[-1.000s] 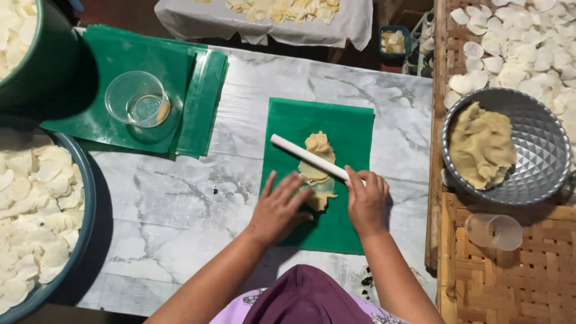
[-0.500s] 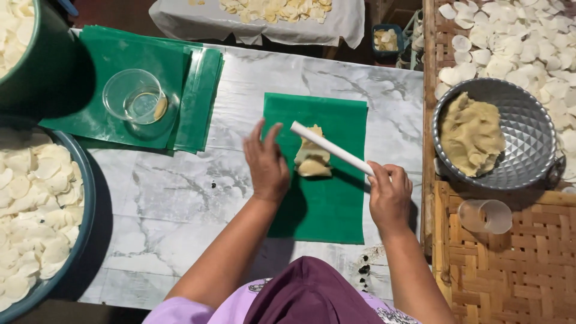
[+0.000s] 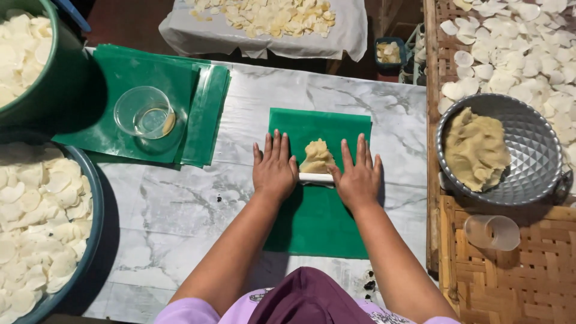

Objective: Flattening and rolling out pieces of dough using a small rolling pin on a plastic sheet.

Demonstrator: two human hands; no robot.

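Head view: my left hand [image 3: 275, 170] and right hand [image 3: 358, 176] lie flat, fingers extended, palms pressing the white roller [image 3: 316, 177]. The roller rests against the near edge of the dough lump [image 3: 317, 156] on the green sheet [image 3: 318, 228], centred on the marble worktop [image 3: 180, 210].

surface: white grey-veined marble table [image 3: 180, 222] | under both hands: green plastic sheet [image 3: 312, 222] | left of hands: stack of green plastic sheets [image 3: 198, 114]
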